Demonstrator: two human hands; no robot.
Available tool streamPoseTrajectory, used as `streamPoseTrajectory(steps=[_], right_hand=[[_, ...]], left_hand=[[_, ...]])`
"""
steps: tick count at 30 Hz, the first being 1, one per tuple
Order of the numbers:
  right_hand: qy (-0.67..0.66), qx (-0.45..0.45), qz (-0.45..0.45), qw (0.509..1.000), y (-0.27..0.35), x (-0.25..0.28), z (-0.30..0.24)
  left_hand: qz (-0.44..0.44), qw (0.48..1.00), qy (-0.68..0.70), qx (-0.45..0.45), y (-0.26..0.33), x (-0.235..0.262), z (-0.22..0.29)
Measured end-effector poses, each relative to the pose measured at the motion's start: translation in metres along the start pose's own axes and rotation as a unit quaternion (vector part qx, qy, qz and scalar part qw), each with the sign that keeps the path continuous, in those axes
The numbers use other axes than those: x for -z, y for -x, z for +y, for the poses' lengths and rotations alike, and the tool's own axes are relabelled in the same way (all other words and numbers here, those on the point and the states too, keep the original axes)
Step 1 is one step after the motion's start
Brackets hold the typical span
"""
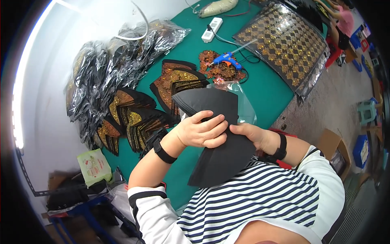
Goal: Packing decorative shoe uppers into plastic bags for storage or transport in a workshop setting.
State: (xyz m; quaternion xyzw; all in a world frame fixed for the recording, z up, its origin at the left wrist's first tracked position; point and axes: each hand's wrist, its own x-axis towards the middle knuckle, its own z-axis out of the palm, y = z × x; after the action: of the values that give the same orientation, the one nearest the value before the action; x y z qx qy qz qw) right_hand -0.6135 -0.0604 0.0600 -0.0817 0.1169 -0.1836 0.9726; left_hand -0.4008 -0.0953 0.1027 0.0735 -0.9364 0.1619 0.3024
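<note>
Close to my body I hold a stack of black cut-out sheets (225,158), with curved outer edges and a narrow waist. My left hand (203,130) lies across the middle of the stack, its fingers bent over the top sheet. At the right edge of the waist, my right hand (252,135) grips the stack with the thumb on top; its other fingers are hidden. Several layers fan out at the stack's upper left tip. Just behind it lies a clear plastic bag (246,105), partly covered by the sheets.
On the green table (268,106), glittery black-edged pieces (138,120) lie in piles at left. Behind are plastic-wrapped bundles (107,69), a blue glue gun (227,59) on orange glitter pieces, a power strip (212,30) and a patterned sheet (284,42). A person (344,20) is far right.
</note>
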Motion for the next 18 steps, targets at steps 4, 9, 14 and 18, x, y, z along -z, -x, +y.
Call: streamPoseTrajectory(steps=[4,9,14,18], right_hand=[[0.055,0.080,0.071,0.993,0.018,0.003,0.012],[-0.014,0.267,0.231,0.936,0.084,0.050,0.010],[0.024,0.427,0.320,0.845,0.167,0.090,0.021],[0.110,0.383,0.402,0.824,0.198,0.098,0.037]], left_hand=[[-0.041,0.999,-0.011,0.014,-0.007,-0.014,0.002],[-0.107,0.946,0.022,0.306,-0.004,-0.035,0.015],[-0.150,0.855,0.250,0.429,0.031,-0.092,0.111],[-0.189,0.836,0.177,0.483,0.023,-0.120,0.142]])
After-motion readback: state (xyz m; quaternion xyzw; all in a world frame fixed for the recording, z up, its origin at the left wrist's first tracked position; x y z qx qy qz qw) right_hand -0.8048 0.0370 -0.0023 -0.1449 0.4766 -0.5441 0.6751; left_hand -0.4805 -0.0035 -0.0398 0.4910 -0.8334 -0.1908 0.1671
